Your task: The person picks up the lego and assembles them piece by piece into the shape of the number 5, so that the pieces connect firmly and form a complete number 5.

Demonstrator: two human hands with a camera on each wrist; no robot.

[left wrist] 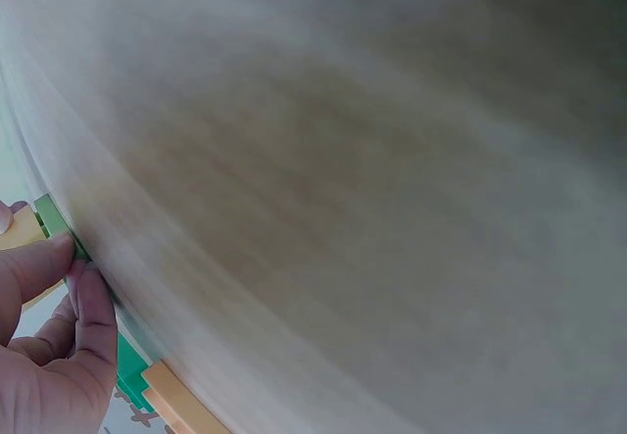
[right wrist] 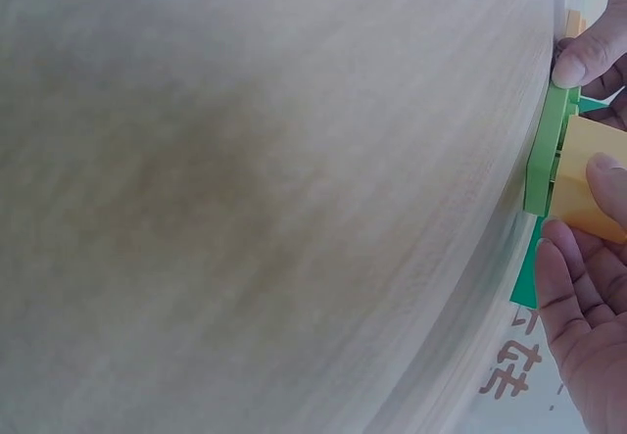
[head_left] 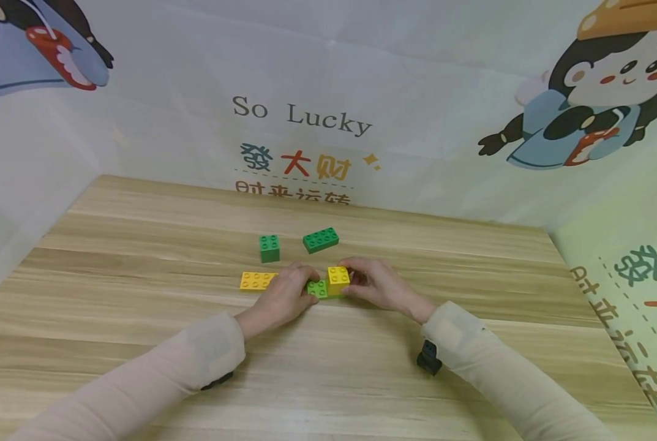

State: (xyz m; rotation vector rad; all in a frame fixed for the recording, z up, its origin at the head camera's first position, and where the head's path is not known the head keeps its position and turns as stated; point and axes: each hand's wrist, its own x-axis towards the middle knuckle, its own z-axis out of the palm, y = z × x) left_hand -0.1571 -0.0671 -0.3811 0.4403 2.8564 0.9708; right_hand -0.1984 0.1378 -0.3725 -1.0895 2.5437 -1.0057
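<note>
In the head view my left hand [head_left: 285,293] pinches the left end of a thin light-green toy brick [head_left: 316,289] low on the table. My right hand [head_left: 382,285] holds a square yellow brick [head_left: 338,280] between thumb and fingers, over the right end of the light-green one. Seen from the right wrist, the yellow brick [right wrist: 580,184] stands against the studded face of the green brick [right wrist: 542,160], with a thin gap showing along part of the seam. In the left wrist view, thumb and forefinger meet on the green brick [left wrist: 55,218].
A flat yellow-orange brick [head_left: 255,280] lies left of the left hand, partly behind it. Farther back are a square dark-green brick [head_left: 270,249] and a longer dark-green brick [head_left: 321,240]. A printed cloth wall [head_left: 306,73] borders the wooden table [head_left: 328,367] at the back.
</note>
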